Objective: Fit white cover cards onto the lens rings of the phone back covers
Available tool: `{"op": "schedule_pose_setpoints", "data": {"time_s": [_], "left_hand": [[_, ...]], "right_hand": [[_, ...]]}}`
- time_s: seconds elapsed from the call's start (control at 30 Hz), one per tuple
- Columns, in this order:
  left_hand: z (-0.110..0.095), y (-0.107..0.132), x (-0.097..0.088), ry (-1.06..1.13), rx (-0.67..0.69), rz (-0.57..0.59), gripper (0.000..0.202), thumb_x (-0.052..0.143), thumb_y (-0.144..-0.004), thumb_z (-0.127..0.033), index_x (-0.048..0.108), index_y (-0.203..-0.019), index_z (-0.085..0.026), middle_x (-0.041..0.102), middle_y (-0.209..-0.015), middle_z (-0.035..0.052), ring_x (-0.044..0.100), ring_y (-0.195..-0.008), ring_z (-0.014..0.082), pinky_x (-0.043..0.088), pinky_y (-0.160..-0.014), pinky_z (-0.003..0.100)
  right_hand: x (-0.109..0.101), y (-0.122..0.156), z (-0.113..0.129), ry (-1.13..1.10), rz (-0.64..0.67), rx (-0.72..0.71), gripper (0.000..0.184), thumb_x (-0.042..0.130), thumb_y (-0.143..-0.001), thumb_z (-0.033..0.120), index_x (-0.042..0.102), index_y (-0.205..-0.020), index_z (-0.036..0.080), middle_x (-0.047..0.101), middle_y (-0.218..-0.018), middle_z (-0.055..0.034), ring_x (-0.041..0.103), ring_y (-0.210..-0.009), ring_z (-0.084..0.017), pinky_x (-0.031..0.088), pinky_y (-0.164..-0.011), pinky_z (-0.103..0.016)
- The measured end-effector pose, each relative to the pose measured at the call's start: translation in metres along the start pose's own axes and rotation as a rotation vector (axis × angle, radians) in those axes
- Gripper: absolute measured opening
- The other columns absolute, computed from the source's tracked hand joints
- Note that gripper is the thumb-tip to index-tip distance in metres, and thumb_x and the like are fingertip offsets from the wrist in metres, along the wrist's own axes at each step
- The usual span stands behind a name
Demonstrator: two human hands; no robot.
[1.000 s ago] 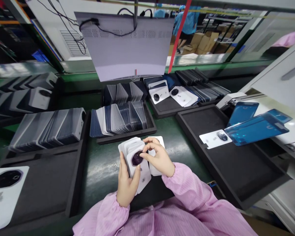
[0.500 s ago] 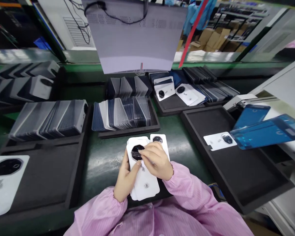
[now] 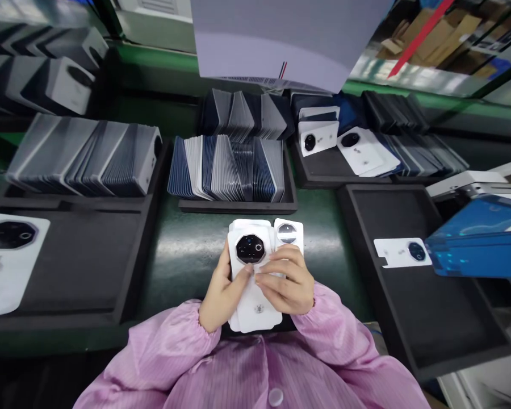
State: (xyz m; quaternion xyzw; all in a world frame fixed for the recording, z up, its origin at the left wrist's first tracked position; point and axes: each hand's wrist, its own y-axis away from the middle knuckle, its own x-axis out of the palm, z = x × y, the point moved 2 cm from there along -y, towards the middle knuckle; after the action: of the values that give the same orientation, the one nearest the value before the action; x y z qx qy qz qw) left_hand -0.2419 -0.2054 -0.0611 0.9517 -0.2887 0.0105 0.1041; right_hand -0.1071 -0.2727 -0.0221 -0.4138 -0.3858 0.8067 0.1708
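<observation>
My left hand [image 3: 221, 291] is wrapped around the left edge of a small stack of white phone back covers [image 3: 255, 295], its thumb on the top cover just below the camera. The dark octagonal camera window [image 3: 250, 249] on that cover is fully visible. My right hand [image 3: 288, 279] lies over the cover's right side with fingers curled, tips meeting below the camera window. Whatever those fingertips may pinch is too small or hidden to tell. Beside the stack, partly under my right hand, is another white cover [image 3: 298, 243] with a reflective camera window.
Ahead stands a black tray [image 3: 234, 207] of upright blue and grey covers. More trays of covers line the left and back right. A right-hand tray [image 3: 447, 318] holds one white cover [image 3: 394, 253] beside blue film-covered pieces [image 3: 477, 244]. A large white cover [image 3: 15, 267] lies at left.
My right fingers have moved from over the camera window to below it, leaving the window uncovered. The view has tilted down and shifted left. My left hand still holds the stack.
</observation>
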Motion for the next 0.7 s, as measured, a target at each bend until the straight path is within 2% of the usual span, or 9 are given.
{"op": "schedule_pose_setpoints", "data": {"time_s": [0.2,0.4,0.7], "left_hand": [[0.0016,0.0014,-0.0019,-0.027,0.002,0.007,0.062,0.058,-0.087,-0.033,0.035,-0.143,-0.020,0.053,-0.138,0.0096,0.049,-0.127,0.0237,0.037,-0.108,0.036],[0.0043,-0.0003,-0.0020,0.006,-0.007,0.022,0.063,0.059,-0.087,-0.035,0.035,-0.143,-0.021,0.055,-0.134,0.0109,0.048,-0.128,0.0272,0.035,-0.109,0.042],[0.0019,-0.0001,-0.0036,-0.006,0.012,0.033,0.052,0.058,-0.086,-0.031,0.044,-0.135,-0.020,0.051,-0.139,0.0099,0.049,-0.127,0.0266,0.036,-0.108,0.039]], "right_hand": [[-0.0004,0.0004,-0.0002,-0.015,0.032,-0.034,0.010,0.062,-0.079,0.015,0.067,-0.084,0.022,0.071,-0.075,0.0005,0.062,-0.080,-0.018,0.049,-0.078,-0.041],[0.0020,0.0045,0.0016,-0.069,0.038,-0.043,0.008,0.063,-0.080,0.014,0.067,-0.085,0.019,0.071,-0.074,0.0002,0.064,-0.076,-0.015,0.051,-0.080,-0.039],[0.0063,0.0076,-0.0003,-0.163,0.061,-0.041,0.010,0.062,-0.082,0.014,0.066,-0.087,0.023,0.071,-0.078,0.0001,0.067,-0.071,-0.013,0.055,-0.076,-0.035]]}}
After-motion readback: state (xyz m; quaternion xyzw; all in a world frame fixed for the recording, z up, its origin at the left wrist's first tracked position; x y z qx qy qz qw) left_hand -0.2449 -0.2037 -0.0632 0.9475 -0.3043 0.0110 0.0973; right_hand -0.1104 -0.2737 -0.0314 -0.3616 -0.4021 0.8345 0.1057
